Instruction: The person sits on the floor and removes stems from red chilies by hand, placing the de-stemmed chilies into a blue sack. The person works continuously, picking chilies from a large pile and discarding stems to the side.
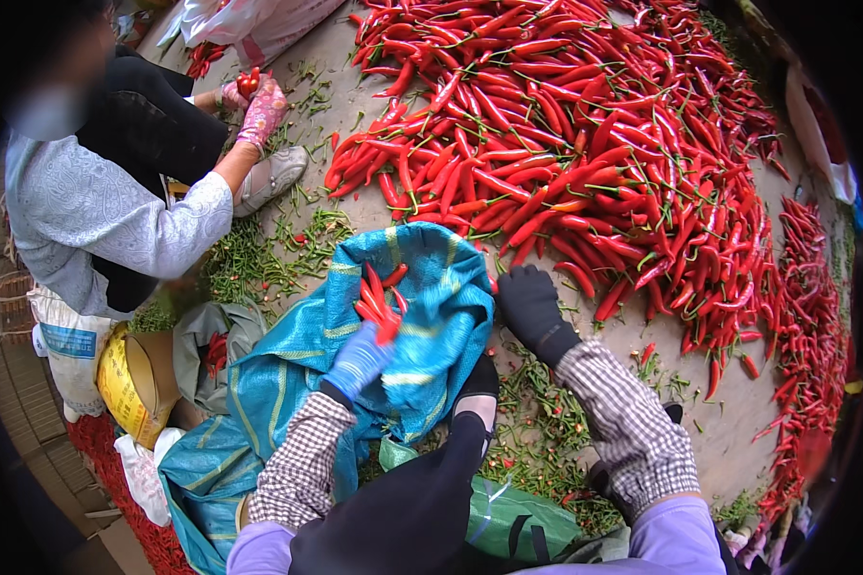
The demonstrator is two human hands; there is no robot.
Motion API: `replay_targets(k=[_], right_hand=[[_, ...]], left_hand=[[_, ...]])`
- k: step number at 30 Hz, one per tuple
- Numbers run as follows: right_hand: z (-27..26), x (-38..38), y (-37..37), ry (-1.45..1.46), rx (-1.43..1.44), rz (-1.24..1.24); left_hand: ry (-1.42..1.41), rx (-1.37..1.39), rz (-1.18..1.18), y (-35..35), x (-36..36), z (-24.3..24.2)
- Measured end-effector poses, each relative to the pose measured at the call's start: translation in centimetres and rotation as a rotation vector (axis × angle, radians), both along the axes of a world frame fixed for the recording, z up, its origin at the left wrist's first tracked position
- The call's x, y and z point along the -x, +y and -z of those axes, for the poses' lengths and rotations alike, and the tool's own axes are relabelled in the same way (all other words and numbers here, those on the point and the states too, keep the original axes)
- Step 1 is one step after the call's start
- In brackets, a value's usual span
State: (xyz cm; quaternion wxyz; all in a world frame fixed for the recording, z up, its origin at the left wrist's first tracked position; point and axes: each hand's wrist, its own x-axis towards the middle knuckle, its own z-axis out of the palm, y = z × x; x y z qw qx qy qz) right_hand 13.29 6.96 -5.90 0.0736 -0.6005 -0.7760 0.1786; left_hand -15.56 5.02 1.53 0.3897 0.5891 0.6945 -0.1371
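Observation:
My left hand (363, 356), in a blue glove with red fingers, holds several red chili peppers (377, 291) over the mouth of a blue woven sack (280, 381) with yellow stripes. At the sack's right rim is my right hand (528, 302), in a black glove, its fingers curled and their tips partly hidden. A bit of red shows beside those fingertips; whether they grip it I cannot tell. Beyond both hands spreads a large heap of red chili peppers (546, 144), many with green stems.
A person (122, 208) in patterned pink gloves crouches at the left with peppers in hand. Green stems (259, 251) litter the concrete floor. A yellow container (126, 384), a grey sack (219, 352) and a white sack (72, 352) stand left. More peppers (809, 323) lie far right.

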Motion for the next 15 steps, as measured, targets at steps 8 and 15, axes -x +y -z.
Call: replay_targets(k=[8,15], right_hand=[[-7.5,-7.5,-8.0,0.675,0.607,0.555],[-12.0,-4.6,-9.4,0.427,0.26,0.34]], left_hand=[[-0.696,-0.101,-0.442,-0.7,-8.5,-4.7],[-0.876,0.457,-0.61,0.4,-19.4,-3.9]])
